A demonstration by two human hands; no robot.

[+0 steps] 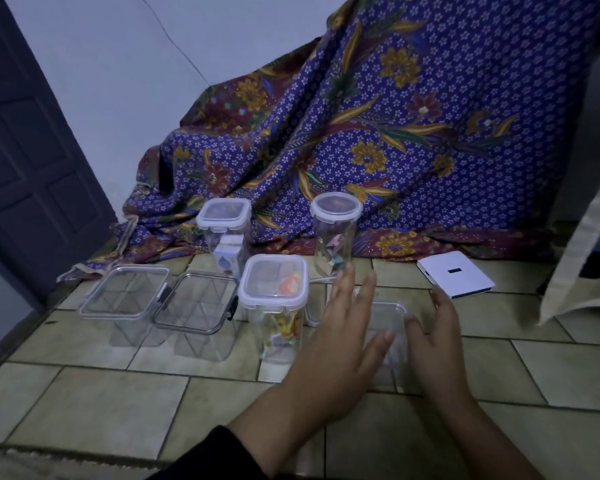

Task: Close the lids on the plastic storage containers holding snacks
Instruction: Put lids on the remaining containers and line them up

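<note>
Left hand (343, 341) and right hand (437, 337), fingers straight and spread, gripping nothing, flank clear container (390, 313) on tiled floor (118, 403); contact unclear, its lid too blurred to judge. Beyond: white-lidded square container (274, 289), rear square container (224, 214), round jar (336, 209) look closed. Far-left box (125, 296), neighbouring box (194, 306): lids on, latches seemingly unsnapped.

Tiled floor (101, 403) carrying a cluster of clear containers (272, 299), a flat white box (456, 274) to their right, patterned cloth (430, 242) spilling onto it behind.
</note>
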